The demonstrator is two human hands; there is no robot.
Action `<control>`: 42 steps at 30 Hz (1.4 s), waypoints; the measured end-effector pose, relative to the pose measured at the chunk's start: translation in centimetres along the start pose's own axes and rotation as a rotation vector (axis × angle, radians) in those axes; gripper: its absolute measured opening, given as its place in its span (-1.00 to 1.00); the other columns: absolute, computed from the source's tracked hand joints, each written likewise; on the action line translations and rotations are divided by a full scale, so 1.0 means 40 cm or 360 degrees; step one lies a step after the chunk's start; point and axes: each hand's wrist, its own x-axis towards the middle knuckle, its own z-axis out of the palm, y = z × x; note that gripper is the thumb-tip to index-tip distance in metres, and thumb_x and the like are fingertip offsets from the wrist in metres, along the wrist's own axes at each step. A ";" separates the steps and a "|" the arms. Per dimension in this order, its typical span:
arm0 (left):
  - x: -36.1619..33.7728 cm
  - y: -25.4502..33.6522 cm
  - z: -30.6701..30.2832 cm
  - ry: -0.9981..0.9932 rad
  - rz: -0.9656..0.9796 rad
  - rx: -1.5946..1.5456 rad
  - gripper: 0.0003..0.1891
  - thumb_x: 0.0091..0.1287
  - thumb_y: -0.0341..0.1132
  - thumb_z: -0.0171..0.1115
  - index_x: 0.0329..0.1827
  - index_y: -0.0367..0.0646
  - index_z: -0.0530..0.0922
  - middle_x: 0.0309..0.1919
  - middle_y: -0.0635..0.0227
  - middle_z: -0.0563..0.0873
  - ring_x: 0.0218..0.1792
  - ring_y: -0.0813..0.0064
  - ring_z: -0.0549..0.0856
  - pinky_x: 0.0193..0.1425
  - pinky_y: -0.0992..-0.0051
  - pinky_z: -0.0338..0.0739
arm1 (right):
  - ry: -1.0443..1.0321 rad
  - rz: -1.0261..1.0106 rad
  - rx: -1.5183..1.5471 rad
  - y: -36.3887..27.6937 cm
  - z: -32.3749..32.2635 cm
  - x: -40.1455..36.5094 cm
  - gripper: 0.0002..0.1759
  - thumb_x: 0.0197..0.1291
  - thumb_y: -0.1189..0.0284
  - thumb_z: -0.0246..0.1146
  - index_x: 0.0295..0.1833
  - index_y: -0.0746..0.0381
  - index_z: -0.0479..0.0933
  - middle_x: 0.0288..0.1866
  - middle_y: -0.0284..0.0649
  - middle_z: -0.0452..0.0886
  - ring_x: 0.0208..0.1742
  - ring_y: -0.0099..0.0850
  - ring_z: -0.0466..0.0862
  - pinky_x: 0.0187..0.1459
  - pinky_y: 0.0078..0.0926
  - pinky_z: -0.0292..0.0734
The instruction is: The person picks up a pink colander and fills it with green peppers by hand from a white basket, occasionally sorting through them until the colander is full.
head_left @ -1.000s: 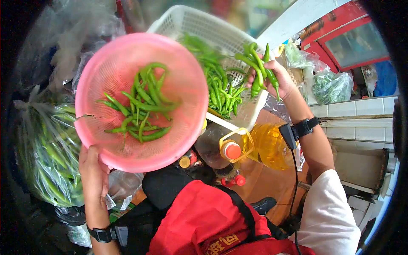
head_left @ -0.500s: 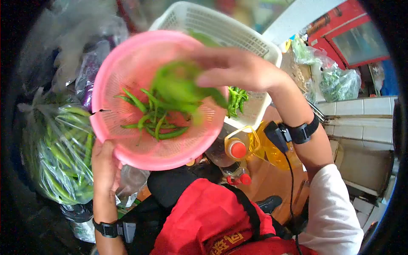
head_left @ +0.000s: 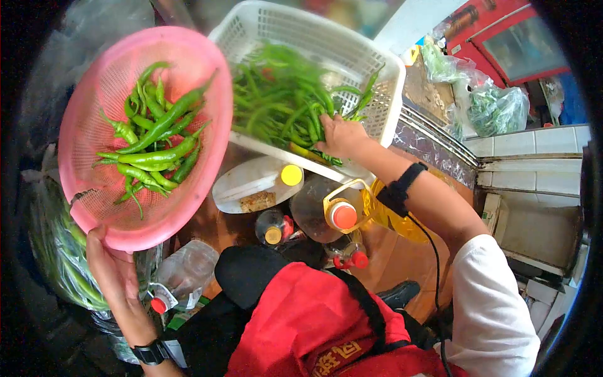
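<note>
The left grip [head_left: 114, 262] is clamped on the near rim of a pink colander [head_left: 88, 94], which spreads out above and beyond it. Inside the colander, green peppers [head_left: 160, 129] lie in a loose heap, beyond the left grip and apart from it. The right grip [head_left: 342, 136] reaches into a white basket [head_left: 314, 25], its fingertips down among more green peppers, the basket heap [head_left: 276, 100]; whether it is apart or together on any of them I cannot tell. Most of this heap lies to the left of the right grip, partly blurred.

Just to the right of the left grip lies a clear bottle [head_left: 188, 269] with a red cap; to its left stands a clear bag [head_left: 69, 264] with green produce inside. Nearer the body than the right grip are a yellow-capped container [head_left: 248, 188] and a jug of yellow liquid [head_left: 408, 221].
</note>
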 end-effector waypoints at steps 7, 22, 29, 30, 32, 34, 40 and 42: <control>-0.004 0.000 -0.004 0.0029 0.0008 0.0042 -0.75 0.20 -0.37 0.00 -0.11 -0.32 0.39 -0.14 0.21 0.54 -0.13 0.38 0.58 -0.05 0.40 0.52 | -0.0157 -0.0197 -0.0005 0.127 -0.067 0.067 -0.59 -0.07 0.24 0.12 -0.12 0.28 0.45 -0.30 0.04 0.58 -0.23 -0.08 0.59 -0.12 -0.25 0.48; 0.000 -0.003 -0.019 -0.0063 -0.0016 0.0059 -0.70 0.19 -0.35 0.02 -0.04 -0.31 0.39 -0.10 0.22 0.56 -0.08 0.39 0.57 0.03 0.42 0.49 | 0.0197 0.0481 0.0599 0.127 0.051 0.226 -0.29 -0.14 0.06 0.22 -0.02 0.46 0.39 -0.11 0.18 0.50 -0.04 -0.02 0.51 0.00 -0.30 0.40; -0.002 -0.004 -0.009 0.0006 -0.0019 0.0047 -0.75 0.19 -0.35 0.02 -0.11 -0.29 0.41 -0.15 0.24 0.57 -0.14 0.39 0.59 -0.02 0.44 0.51 | 0.0328 0.0090 0.0316 0.132 -0.005 0.178 -0.47 -0.08 0.13 0.18 -0.12 0.37 0.45 -0.22 0.03 0.57 -0.15 -0.09 0.56 -0.08 -0.33 0.45; -0.004 -0.001 -0.010 0.0025 -0.0011 0.0043 -0.75 0.19 -0.35 0.02 -0.11 -0.29 0.41 -0.15 0.24 0.57 -0.14 0.39 0.59 -0.02 0.44 0.51 | 0.0327 0.0069 0.0314 0.134 -0.021 0.178 -0.47 -0.08 0.13 0.18 -0.12 0.37 0.45 -0.22 0.03 0.57 -0.15 -0.09 0.56 -0.08 -0.33 0.45; -0.011 0.000 -0.002 -0.0010 -0.0004 0.0050 -0.76 0.18 -0.39 -0.02 -0.13 -0.32 0.40 -0.18 0.21 0.55 -0.20 0.42 0.60 -0.12 0.46 0.53 | 0.0482 0.0036 0.0954 0.147 -0.044 0.179 -0.55 -0.05 0.20 0.18 -0.11 0.31 0.45 -0.27 -0.02 0.58 -0.20 -0.11 0.57 -0.09 -0.33 0.45; -0.016 0.000 0.008 0.0016 0.0003 0.0043 -0.76 0.18 -0.39 -0.02 -0.12 -0.32 0.40 -0.17 0.21 0.55 -0.20 0.42 0.60 -0.13 0.46 0.53 | 0.0429 -0.0110 0.1159 0.148 -0.037 0.190 -0.59 -0.04 0.25 0.18 -0.09 0.28 0.44 -0.26 -0.03 0.57 -0.22 -0.12 0.56 -0.08 -0.33 0.44; -0.012 0.001 0.023 0.0015 -0.0002 0.0048 -0.76 0.17 -0.40 -0.03 -0.12 -0.31 0.38 -0.17 0.24 0.54 -0.20 0.43 0.59 -0.13 0.45 0.54 | 0.0255 -0.0090 0.0469 0.051 0.000 0.170 -0.29 -0.11 0.15 0.26 0.07 0.41 0.27 -0.18 0.18 0.51 -0.11 0.00 0.52 -0.02 -0.27 0.41; -0.007 -0.003 0.007 0.0060 -0.0011 0.0080 -0.76 0.16 -0.39 -0.02 -0.13 -0.30 0.38 -0.18 0.24 0.54 -0.20 0.43 0.59 -0.13 0.44 0.54 | 0.0185 0.0002 0.0511 0.032 -0.003 0.162 -0.28 -0.10 0.19 0.24 0.09 0.46 0.22 -0.18 0.21 0.50 -0.08 0.00 0.52 -0.02 -0.27 0.41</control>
